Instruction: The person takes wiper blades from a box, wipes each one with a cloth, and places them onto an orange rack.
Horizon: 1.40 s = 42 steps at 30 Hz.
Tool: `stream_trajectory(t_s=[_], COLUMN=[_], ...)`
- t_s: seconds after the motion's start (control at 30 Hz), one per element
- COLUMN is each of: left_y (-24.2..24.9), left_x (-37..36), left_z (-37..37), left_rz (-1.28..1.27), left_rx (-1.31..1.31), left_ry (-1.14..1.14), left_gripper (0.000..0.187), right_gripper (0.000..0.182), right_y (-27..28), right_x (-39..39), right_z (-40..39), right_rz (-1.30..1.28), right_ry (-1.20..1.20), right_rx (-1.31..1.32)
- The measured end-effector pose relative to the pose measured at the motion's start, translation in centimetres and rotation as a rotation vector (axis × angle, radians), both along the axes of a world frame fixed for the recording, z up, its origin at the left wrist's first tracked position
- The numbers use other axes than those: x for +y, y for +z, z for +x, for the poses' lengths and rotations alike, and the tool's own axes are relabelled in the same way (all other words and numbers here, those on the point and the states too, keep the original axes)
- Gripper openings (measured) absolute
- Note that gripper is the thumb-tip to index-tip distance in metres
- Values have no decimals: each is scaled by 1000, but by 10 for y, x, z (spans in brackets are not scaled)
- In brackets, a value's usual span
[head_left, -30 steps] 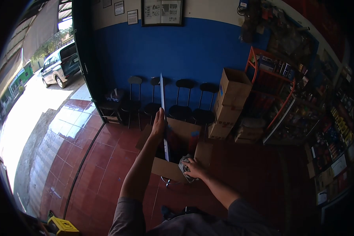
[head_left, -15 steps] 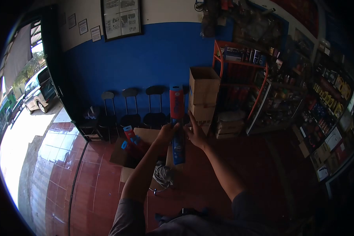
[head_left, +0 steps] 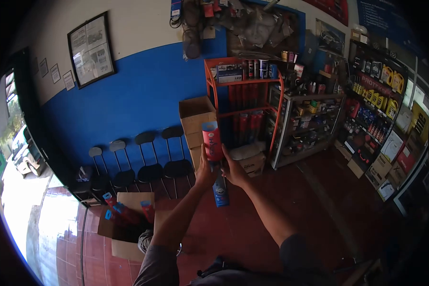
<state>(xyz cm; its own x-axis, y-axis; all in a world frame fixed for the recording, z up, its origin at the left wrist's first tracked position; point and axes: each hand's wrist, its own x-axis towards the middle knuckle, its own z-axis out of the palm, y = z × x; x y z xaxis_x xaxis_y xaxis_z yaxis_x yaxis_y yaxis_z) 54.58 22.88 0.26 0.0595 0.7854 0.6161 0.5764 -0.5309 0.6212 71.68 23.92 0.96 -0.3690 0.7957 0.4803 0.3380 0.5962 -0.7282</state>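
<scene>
A long, narrow red-and-blue package [head_left: 213,145] stands nearly upright between my hands in the head view. It has a blue tab at the top and a blue lower end. My left hand [head_left: 206,172] grips its left side near the middle, thumb pointing up. From the other side my right hand [head_left: 234,172] closes against it, with its thumb along the edge. Parts of both sets of fingers are hidden behind the package. Below left, an open cardboard box [head_left: 143,199] holds several similar red packages with blue tabs [head_left: 147,209].
Black chairs [head_left: 149,171] line the blue wall. Stacked cardboard boxes [head_left: 194,112] stand beside an orange rack [head_left: 245,82] holding cans and red packages. A display case [head_left: 307,97] and shelves of bottles [head_left: 374,97] are at right. Grey cloth [head_left: 144,242] lies by the open box.
My view has turned right, bringing the racks further into sight. The package tilts differently, with its top lower in view. My right index finger no longer points up beside it; both hands now flank it.
</scene>
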Motion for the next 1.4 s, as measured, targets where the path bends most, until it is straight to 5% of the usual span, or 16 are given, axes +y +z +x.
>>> stream_trajectory(t_s=[0.27,0.8,1.03,1.1,1.2,1.4], left_y=[-22,-32,-41,-56,-100,-214], left_x=[157,444,540,560,592,639], left_z=[69,132,188,203,213,219], left_rz=[1,-57,0,48,8,93], left_rx=[0,-23,16,53,49,72], left_ry=[-113,18,135,175,184,215], left_gripper=[105,99,99,99,100,99], right_gripper=[117,116,118,118,119,121], right_y=[-28,-39,-61,-71,-119,-224], right_x=[147,452,569,592,632,678], right_z=[67,129,178,193,197,204], right_rz=[49,-79,101,-70,95,-47], right_ry=[-84,15,86,119,116,172], right_rx=[-87,-90,-69,-128,-115,-64])
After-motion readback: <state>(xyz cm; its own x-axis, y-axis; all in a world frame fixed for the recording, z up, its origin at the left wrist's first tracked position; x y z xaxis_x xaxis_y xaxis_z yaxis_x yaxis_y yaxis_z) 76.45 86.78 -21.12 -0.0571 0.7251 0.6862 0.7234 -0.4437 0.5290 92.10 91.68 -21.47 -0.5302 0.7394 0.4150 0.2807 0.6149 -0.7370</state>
